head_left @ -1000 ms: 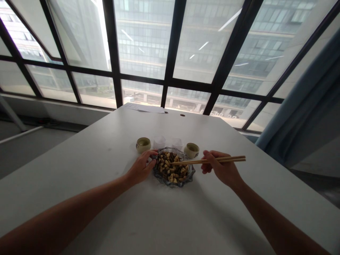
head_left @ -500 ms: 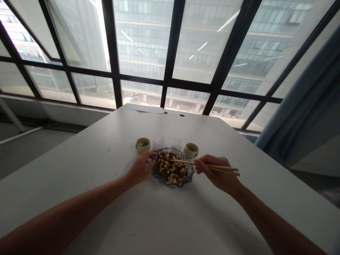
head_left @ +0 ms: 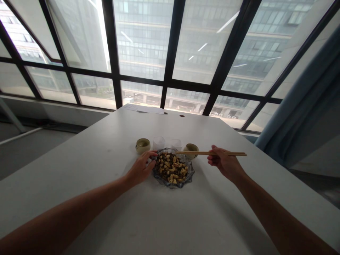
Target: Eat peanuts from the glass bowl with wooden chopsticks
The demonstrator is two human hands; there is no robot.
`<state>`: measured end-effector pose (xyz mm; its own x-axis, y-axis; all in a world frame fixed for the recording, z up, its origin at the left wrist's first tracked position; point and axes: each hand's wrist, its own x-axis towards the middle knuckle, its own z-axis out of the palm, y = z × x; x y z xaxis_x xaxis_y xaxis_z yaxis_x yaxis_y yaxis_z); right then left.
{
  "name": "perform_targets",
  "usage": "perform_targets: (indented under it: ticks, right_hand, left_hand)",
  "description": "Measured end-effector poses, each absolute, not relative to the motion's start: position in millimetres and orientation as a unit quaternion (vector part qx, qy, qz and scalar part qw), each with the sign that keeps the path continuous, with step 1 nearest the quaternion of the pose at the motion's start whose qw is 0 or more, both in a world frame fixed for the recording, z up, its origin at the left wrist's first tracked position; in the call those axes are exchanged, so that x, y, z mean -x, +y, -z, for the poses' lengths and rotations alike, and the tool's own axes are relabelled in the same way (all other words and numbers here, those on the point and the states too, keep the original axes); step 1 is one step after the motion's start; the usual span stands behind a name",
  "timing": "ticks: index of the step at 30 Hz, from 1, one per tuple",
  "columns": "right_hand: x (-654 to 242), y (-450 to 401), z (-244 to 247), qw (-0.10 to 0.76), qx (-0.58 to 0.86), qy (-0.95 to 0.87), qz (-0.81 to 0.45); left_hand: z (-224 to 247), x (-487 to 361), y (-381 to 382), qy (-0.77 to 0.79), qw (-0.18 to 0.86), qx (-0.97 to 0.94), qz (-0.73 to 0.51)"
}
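A glass bowl with a wavy rim (head_left: 191, 173) holds a mix of pale nuts and dark seeds (head_left: 172, 168). My left hand (head_left: 142, 167) grips the bowl's left rim between thumb and fingers. Wooden chopsticks (head_left: 204, 153) are held in my right hand (head_left: 223, 163), to the right of the bowl. Their tips are over the bowl's far edge, near two clear plastic containers (head_left: 158, 142) (head_left: 176, 144). Whether the tips pinch anything is too small to tell. Behind the bowl stand a green cup at left (head_left: 142, 145) and another at right (head_left: 191, 150), partly behind the chopsticks.
The white table (head_left: 106, 148) reaches to large dark-framed windows. Papers (head_left: 145, 108) lie at its far edge, with two dark round spots beside them. A blue curtain (head_left: 300, 95) hangs at the right.
My right hand has moved right and slightly up, lifting the chopsticks from the nuts to the bowl's far edge. They now lie more level and closer together. My left hand has stayed.
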<state>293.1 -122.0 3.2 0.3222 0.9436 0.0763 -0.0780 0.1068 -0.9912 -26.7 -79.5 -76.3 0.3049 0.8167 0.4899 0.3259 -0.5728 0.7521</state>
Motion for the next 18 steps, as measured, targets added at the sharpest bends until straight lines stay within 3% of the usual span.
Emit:
perform_targets:
  ticks: [13, 18]
  right_hand:
    - [-261, -163, -17, 0.414, 0.497, -0.752, -0.127]
    - [-257, -162, -15, 0.413, 0.493, -0.752, -0.142]
  left_hand:
    - [76, 27, -79, 0.37, 0.271, -0.763, -0.456]
    - [75, 27, -79, 0.374, 0.269, -0.765, -0.45]
